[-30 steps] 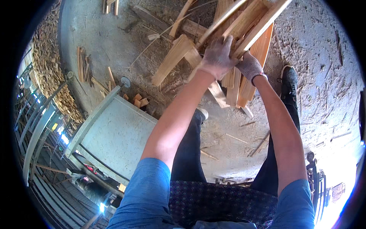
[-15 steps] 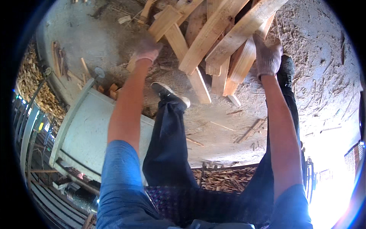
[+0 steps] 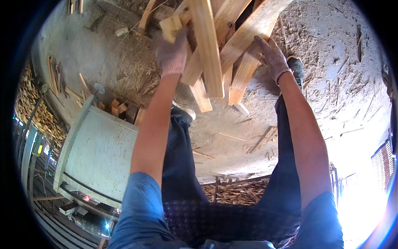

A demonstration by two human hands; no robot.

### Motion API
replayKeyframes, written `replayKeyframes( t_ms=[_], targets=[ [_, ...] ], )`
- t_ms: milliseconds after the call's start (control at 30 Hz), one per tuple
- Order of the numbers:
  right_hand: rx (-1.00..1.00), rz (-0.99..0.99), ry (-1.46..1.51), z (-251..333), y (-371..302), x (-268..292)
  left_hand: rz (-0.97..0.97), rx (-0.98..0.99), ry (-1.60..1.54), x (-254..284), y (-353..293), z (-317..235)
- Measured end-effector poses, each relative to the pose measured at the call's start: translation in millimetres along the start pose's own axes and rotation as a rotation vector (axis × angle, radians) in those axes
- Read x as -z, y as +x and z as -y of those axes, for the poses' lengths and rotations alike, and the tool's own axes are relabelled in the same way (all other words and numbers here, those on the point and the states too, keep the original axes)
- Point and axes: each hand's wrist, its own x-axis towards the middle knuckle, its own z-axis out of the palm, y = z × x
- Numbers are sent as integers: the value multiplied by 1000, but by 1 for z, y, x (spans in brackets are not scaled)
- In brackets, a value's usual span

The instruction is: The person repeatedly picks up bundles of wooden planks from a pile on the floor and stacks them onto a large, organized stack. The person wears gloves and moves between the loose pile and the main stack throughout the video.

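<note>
A bundle of pale wooden boards (image 3: 219,45) hangs between both arms near the top of the view, ends splayed at different angles. My left hand (image 3: 172,54), in a grey knit glove, presses against the bundle's left side near a short board end. My right hand (image 3: 273,56), also gloved, grips the right side of the bundle on a long slanted board. Below the boards are my dark trousers and a shoe (image 3: 296,66) on the dusty floor.
A pale green metal machine table (image 3: 99,153) stands at the left with small wood offcuts (image 3: 116,108) behind it. Stacked firewood (image 3: 35,112) lines the far left. Sawdust and loose slats (image 3: 261,139) litter the concrete floor. A crate of wood scraps (image 3: 238,193) sits between my legs.
The bundle has shifted and the boards have spread out. My left hand has moved right, closer to the bundle's middle, and my right hand has come lower and leftward along it.
</note>
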Motion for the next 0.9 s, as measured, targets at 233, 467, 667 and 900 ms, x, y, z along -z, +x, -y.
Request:
replayKeyframes(
  t_ms=[233, 467, 667, 900],
  targets=[
    [66, 61, 182, 5, 25, -8, 271, 190, -257, -9, 0, 57],
    [-15, -12, 375, 21, -10, -4, 175, -339, 46, 9, 8, -50],
    [-45, -27, 296, 4, 6, -11, -152, -251, -195, -25, 81, -82],
    [-125, -98, 450, 6, 5, -18, 530, 60, 87, -11, 73, -38]
  ],
)
